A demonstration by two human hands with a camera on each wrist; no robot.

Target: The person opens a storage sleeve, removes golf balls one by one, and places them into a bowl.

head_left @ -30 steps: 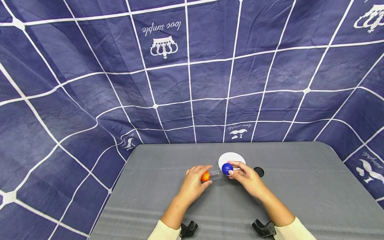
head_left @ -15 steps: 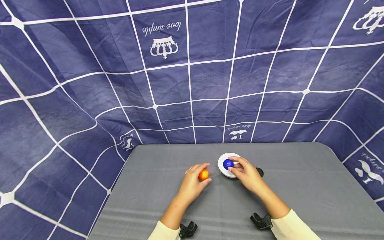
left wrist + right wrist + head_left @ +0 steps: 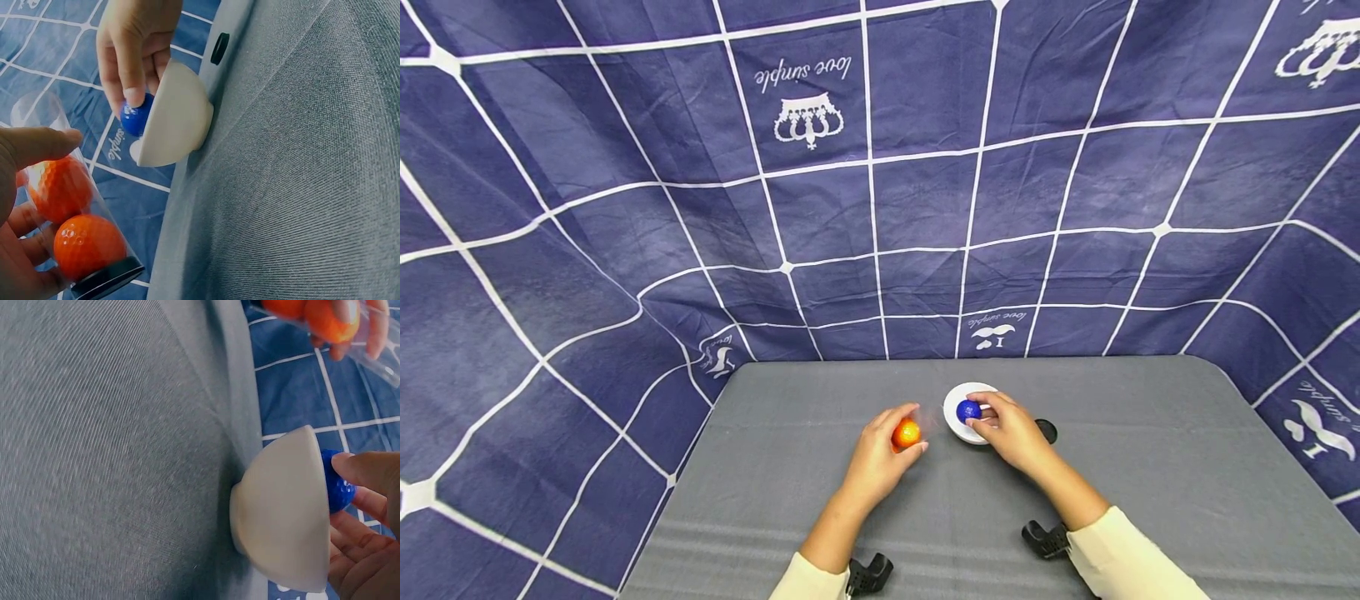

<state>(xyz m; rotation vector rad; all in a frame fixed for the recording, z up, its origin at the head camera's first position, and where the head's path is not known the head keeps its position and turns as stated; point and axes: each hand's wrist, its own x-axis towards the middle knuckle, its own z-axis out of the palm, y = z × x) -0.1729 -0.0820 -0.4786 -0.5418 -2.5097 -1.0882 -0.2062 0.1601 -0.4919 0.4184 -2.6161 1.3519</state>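
Note:
My left hand [image 3: 880, 457] grips a clear tube [image 3: 39, 115] with a black cap [image 3: 107, 279] at its bottom. Inside sit two orange golf balls [image 3: 87, 247], one above the other, and the tube's upper end stands open. Between thumb and fingers of my right hand [image 3: 1017, 433] is a blue golf ball [image 3: 968, 411], pinched at the mouth of a white bowl [image 3: 178, 115]. In the right wrist view the bowl's rim hides part of the blue ball [image 3: 337, 481]. The bowl stands upright on the grey tabletop, to the right of the tube.
A round black lid [image 3: 1047, 431] lies on the grey table [image 3: 820, 400] beside the right hand. Blue cloth [image 3: 925, 200] with white lines hangs behind and at the sides. Black wrist mounts [image 3: 871, 573] are on both forearms.
My right hand has brought the blue golf ball from beside the tube's mouth to the bowl. The tube has swung from tilted rightward to more upright, the left hand drifting slightly left.

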